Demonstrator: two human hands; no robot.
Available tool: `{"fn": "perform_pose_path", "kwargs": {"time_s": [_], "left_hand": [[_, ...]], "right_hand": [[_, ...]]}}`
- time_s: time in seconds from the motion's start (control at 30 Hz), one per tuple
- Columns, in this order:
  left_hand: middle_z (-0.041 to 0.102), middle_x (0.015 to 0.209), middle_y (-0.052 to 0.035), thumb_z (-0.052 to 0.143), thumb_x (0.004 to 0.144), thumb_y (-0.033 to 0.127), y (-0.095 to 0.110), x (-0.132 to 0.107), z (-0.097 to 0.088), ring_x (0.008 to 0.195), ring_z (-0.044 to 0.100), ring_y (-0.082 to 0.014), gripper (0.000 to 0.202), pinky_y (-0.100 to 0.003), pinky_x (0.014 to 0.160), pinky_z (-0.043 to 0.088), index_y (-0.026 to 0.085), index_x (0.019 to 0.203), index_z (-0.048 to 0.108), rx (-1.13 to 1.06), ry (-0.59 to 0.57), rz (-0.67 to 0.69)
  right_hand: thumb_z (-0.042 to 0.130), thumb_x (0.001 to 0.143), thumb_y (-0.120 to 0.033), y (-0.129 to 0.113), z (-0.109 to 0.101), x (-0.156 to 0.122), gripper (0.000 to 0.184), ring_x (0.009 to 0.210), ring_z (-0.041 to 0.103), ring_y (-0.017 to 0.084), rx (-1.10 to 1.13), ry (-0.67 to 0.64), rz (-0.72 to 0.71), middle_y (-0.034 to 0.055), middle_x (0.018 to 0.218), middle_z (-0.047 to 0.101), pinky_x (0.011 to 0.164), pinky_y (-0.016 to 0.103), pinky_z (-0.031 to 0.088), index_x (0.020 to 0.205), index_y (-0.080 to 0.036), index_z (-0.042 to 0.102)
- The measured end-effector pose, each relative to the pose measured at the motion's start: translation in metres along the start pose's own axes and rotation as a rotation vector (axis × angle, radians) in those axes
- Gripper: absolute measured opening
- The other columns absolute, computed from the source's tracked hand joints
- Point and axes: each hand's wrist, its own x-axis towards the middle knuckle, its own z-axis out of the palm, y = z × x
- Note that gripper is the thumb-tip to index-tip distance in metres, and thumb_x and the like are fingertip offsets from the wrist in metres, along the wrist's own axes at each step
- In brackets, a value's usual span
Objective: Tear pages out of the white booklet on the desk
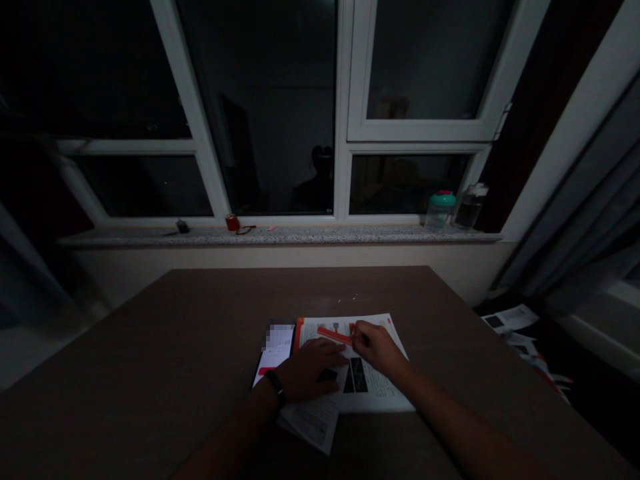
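A printed booklet (373, 390) with orange headings lies open on the brown table (150, 360), with a loose printed sheet (313, 420) under its near left corner. My left hand (310, 370), a dark band on its wrist, lies flat on the left part of the page with its fingers stretched out. My right hand (377, 347) rests on the upper part of the page with fingers curled in a pinch beside an orange strip (334, 335). What the pinch holds, if anything, is too small to make out. A lit phone (275, 353) lies left of the booklet.
A stone window sill (300, 235) runs behind the table under dark windows. On it stand a green-lidded jar (440, 210), a clear bottle (470, 205), a small red object (232, 223) and a dark item (183, 227). Papers (520, 333) lie on the floor at right, beside a curtain (590, 233).
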Motion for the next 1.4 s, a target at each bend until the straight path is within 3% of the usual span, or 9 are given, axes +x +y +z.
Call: {"fn": "perform_pose_path", "kwargs": {"time_s": [0.1,0.3,0.53,0.77,1.03,1.4], "left_hand": [[0.045,0.143,-0.004,0.07,0.081,0.036,-0.002,-0.001,0.002,0.128,0.041,-0.0306,0.051,-0.047,0.105,0.031,0.03,0.128,0.054,0.008,0.007,-0.007],[0.043,0.144,-0.0037,0.069,0.08,0.038,0.001,0.0,0.0,0.126,0.042,-0.0311,0.052,-0.048,0.105,0.03,0.03,0.129,0.053,0.022,-0.008,-0.009],[0.046,0.142,-0.0043,0.069,0.081,0.037,0.002,0.0,-0.001,0.127,0.041,-0.0302,0.051,-0.048,0.105,0.03,0.03,0.129,0.053,0.032,-0.015,-0.022],[0.046,0.142,-0.0041,0.068,0.082,0.039,0.002,0.0,-0.001,0.125,0.043,-0.0298,0.051,-0.046,0.104,0.033,0.03,0.13,0.052,0.038,0.003,0.005],[0.044,0.144,-0.0046,0.066,0.084,0.039,0.001,0.0,0.0,0.128,0.041,-0.0296,0.049,-0.048,0.107,0.029,0.03,0.13,0.053,0.037,0.0,0.004],[0.032,0.151,-0.007,0.066,0.084,0.043,0.0,0.001,0.007,0.136,0.03,-0.0331,0.064,-0.057,0.11,0.021,0.03,0.141,0.039,0.097,-0.059,-0.061]], "right_hand": [[0.049,0.078,-0.01,0.002,0.0,0.0,0.014,0.061,0.051,0.011,0.008,0.009,0.0,-0.0027,0.067,0.055,0.059,0.02,0.036,0.07,-0.02,0.046],[0.054,0.073,-0.009,0.0,0.001,-0.004,0.014,0.057,0.049,0.01,0.048,-0.129,-0.106,-0.0046,0.063,0.051,0.055,0.018,0.033,0.068,-0.02,0.048],[0.05,0.078,-0.01,0.001,-0.001,0.002,0.013,0.059,0.051,0.012,0.007,0.058,0.044,-0.0024,0.066,0.056,0.057,0.02,0.035,0.069,-0.02,0.047],[0.053,0.073,-0.009,-0.002,0.0,-0.005,0.013,0.058,0.05,0.011,0.05,-0.138,-0.135,-0.0044,0.064,0.052,0.056,0.019,0.034,0.069,-0.02,0.049],[0.05,0.079,-0.014,0.005,0.002,0.003,0.008,0.06,0.053,0.013,0.017,0.114,0.095,-0.0013,0.067,0.059,0.058,0.022,0.037,0.073,-0.02,0.05],[0.055,0.082,-0.025,0.009,0.0,0.0,0.006,0.056,0.055,0.014,0.112,0.138,0.196,-0.0019,0.064,0.06,0.054,0.022,0.039,0.079,-0.02,0.052]]}}
